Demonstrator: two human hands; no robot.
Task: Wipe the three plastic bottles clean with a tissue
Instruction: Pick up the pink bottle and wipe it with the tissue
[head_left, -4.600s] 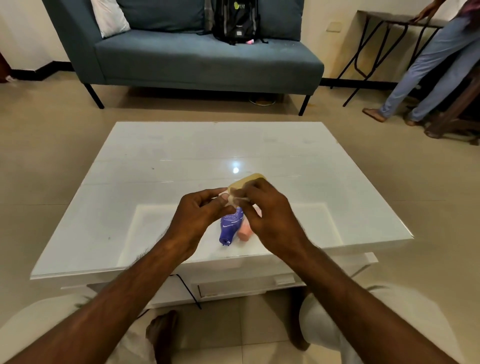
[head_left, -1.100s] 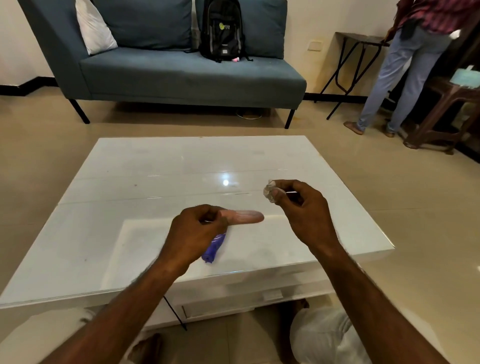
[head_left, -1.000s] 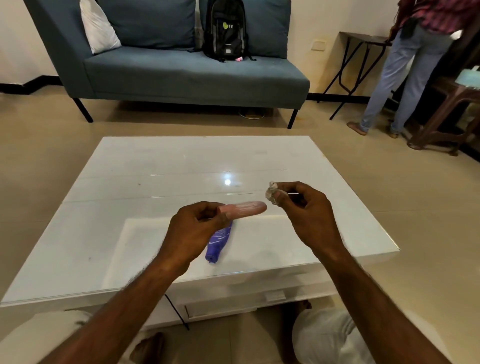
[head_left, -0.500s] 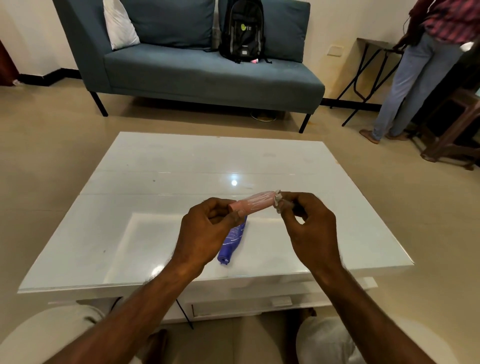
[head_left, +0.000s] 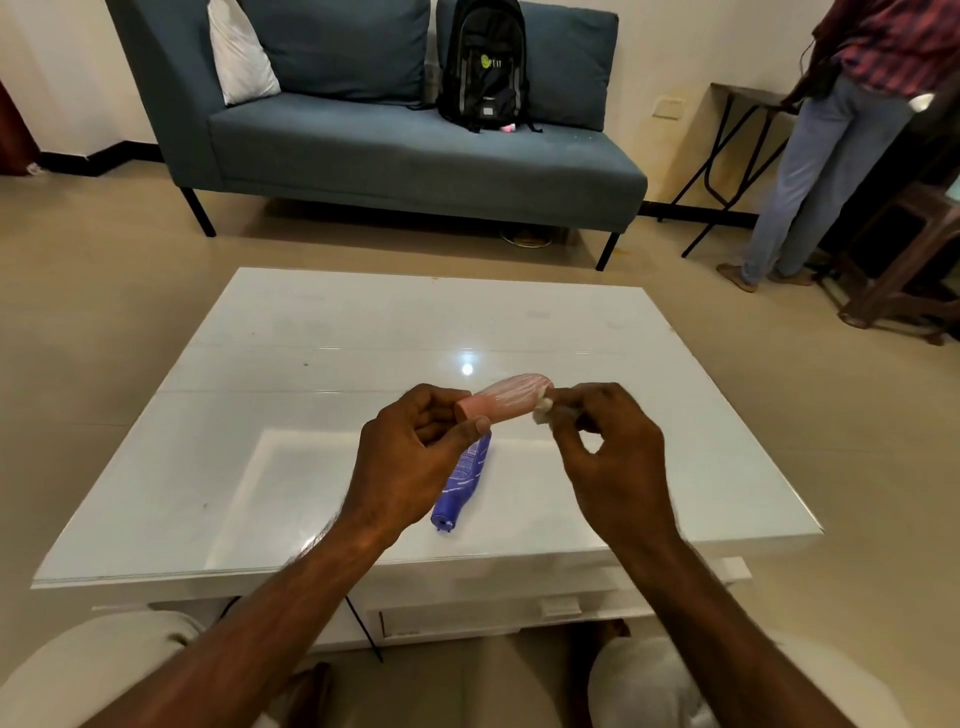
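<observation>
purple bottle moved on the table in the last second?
No. The purple bottle lies flat in the same spot near the white table's front edge; only the camera shifted.

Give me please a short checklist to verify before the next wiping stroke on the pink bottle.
1. Left hand grips the pink plastic bottle by one end: ok.
2. Right hand pinches the small crumpled white tissue: ok.
3. Tissue touches the bottle's far end: ok.
4. Purple plastic bottle lies flat on the white glossy table, clear of the edge: ok.
5. Third bottle located: not ok, not in view.
6. Pink bottle already clean: cannot tell.
</observation>
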